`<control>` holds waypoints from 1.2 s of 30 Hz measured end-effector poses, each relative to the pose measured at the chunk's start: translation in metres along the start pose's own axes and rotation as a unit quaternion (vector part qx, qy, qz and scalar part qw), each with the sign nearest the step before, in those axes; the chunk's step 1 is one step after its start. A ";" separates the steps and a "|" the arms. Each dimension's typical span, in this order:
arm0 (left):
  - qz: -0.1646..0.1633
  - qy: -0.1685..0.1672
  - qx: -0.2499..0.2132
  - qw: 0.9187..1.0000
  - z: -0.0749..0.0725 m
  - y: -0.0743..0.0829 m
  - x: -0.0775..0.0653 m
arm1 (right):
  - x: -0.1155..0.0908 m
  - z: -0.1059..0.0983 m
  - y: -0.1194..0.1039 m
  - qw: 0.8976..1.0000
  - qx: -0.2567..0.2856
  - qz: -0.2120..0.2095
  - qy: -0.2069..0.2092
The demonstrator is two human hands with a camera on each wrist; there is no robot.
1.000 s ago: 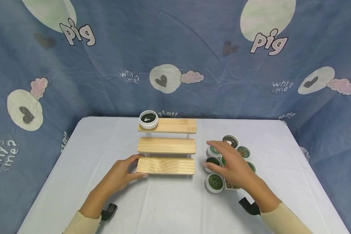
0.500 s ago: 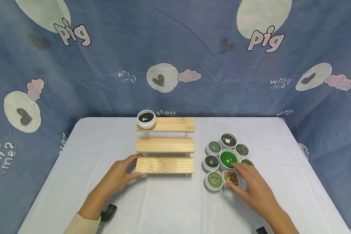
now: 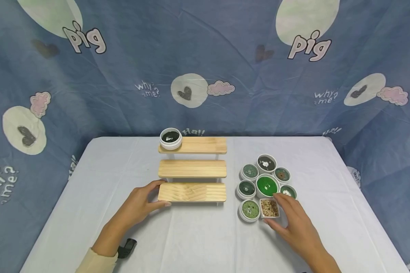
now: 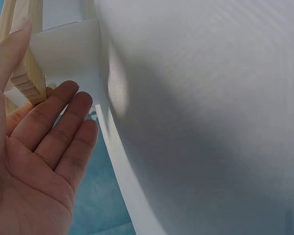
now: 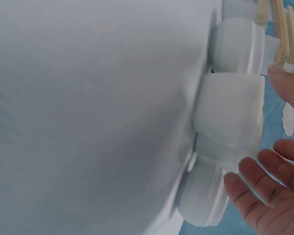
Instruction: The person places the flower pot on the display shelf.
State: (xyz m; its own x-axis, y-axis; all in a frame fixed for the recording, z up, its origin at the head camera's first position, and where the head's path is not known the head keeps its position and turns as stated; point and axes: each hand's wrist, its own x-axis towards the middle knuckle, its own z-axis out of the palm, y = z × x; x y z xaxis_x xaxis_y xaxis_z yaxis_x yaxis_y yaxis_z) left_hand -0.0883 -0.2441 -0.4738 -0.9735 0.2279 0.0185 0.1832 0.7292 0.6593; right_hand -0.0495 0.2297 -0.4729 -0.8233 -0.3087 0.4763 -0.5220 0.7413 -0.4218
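Right hand (image 3: 298,224), loosely spread, shifted down beside square pot (image 3: 269,208); left hand (image 3: 139,204) pinches lowest board (image 3: 193,192).

8 pots (image 3: 267,185) sit right of shelf (image 3: 192,168); 1 atop.

Three wooden shelves (image 3: 192,192) and one round pot (image 3: 171,145) are counted at left; seven round pots (image 3: 267,185) and one square pot (image 3: 269,208) at right.

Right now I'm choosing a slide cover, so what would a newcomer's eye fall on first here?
Likely the pot with bright green contents, amid other pots right of the wooden stand. Next might come the stand itself, the left hand gripping its lowest step at the left end. Behind, the blue backdrop carries "pig" lettering, upper left and right in the head view.
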 end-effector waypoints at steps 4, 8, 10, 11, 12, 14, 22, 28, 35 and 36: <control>0.000 0.001 -0.003 1.000 0.001 -0.001 0.000 | -0.003 0.004 -0.002 1.000 0.002 0.016 0.013; 0.002 0.004 -0.002 1.000 0.001 -0.001 0.000 | -0.004 0.008 -0.004 0.999 -0.007 0.045 0.013; 0.005 0.005 -0.001 1.000 0.001 -0.001 0.000 | -0.004 0.009 -0.004 0.998 -0.009 0.056 0.009; 0.005 0.006 -0.002 1.000 0.002 -0.001 0.000 | -0.005 0.010 -0.004 0.998 -0.008 0.060 0.006; 0.006 0.006 -0.002 1.000 0.002 -0.001 0.001 | -0.005 0.010 -0.004 0.998 -0.009 0.064 0.004; 0.007 0.006 -0.003 1.000 0.002 -0.001 0.001 | -0.005 0.011 -0.004 0.997 -0.013 0.071 -0.002; 0.004 0.003 -0.005 1.000 0.001 -0.001 0.001 | -0.004 0.011 -0.007 0.994 -0.018 0.105 -0.038; 0.010 0.004 -0.010 1.000 0.001 -0.001 0.000 | -0.002 0.011 -0.006 0.989 -0.019 0.133 -0.063; 0.014 0.007 -0.008 1.000 0.000 -0.001 0.000 | 0.000 0.012 -0.006 0.986 -0.013 0.147 -0.073; 0.015 0.007 -0.009 1.000 0.000 0.000 0.000 | 0.000 0.012 -0.006 0.986 -0.015 0.148 -0.074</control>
State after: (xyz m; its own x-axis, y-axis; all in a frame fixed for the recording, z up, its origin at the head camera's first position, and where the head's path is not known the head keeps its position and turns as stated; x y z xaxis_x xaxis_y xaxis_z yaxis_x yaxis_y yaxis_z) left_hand -0.0879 -0.2443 -0.4742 -0.9695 0.2404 0.0485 0.2098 0.7103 0.6719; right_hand -0.0490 0.2182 -0.4797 -0.9632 -0.1576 0.2178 -0.2490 0.8284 -0.5017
